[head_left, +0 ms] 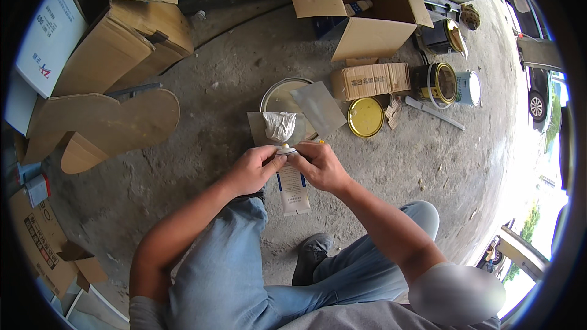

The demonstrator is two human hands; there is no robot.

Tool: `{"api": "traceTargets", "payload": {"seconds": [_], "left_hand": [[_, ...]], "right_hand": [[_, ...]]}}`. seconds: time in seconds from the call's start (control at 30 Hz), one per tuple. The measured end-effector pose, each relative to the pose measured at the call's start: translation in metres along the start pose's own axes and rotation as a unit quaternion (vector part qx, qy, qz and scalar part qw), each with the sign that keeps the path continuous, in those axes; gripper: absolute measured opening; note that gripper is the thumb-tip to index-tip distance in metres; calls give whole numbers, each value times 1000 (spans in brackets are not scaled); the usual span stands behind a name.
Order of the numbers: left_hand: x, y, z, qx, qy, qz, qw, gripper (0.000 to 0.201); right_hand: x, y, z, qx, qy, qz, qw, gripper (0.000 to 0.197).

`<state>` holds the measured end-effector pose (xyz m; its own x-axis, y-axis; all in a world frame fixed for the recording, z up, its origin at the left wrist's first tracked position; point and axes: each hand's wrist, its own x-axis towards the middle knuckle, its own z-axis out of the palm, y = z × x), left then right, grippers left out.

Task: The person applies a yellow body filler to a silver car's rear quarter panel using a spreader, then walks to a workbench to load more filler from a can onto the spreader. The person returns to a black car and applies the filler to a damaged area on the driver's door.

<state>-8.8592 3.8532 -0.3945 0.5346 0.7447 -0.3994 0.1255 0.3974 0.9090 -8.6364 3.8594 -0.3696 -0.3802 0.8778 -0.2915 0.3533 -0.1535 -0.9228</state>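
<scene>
Both hands are closed on the shoulder of a cream squeeze tube (295, 194) with blue side stripes. Its flat crimped end hangs toward my legs and its nozzle points away from me. A small yellow bit shows at the nozzle tip. My left hand (255, 166) pinches the tube from the left, my right hand (320, 168) from the right. By the right fingers is a small yellow piece (321, 142), too small to name. Just beyond the nozzle, a lump of white putty-like paste (280, 126) sits on a grey flat plate (257, 123). Another thin grey plate (320, 109) lies across a round metal lid or tin (267, 93).
A yellow round lid (365, 117), a brown carton (370, 81) and open paint tins (445, 82) stand to the right. A flat pale strip (435, 113) lies on the concrete floor. An open cardboard box (374, 36) is at the back; cardboard pieces (116, 123) lie left.
</scene>
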Motion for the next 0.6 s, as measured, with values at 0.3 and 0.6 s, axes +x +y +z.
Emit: {"api": "traceTargets", "payload": {"seconds": [0.3,0.6], "left_hand": [[8,7,-9,106,17,44,993,26],[11,10,-5,127,55,25,990,26]], "right_hand": [[9,-3,-3,-42,4,6,999,25],[15,-3,-1,-73,25,6,997,25]]}}
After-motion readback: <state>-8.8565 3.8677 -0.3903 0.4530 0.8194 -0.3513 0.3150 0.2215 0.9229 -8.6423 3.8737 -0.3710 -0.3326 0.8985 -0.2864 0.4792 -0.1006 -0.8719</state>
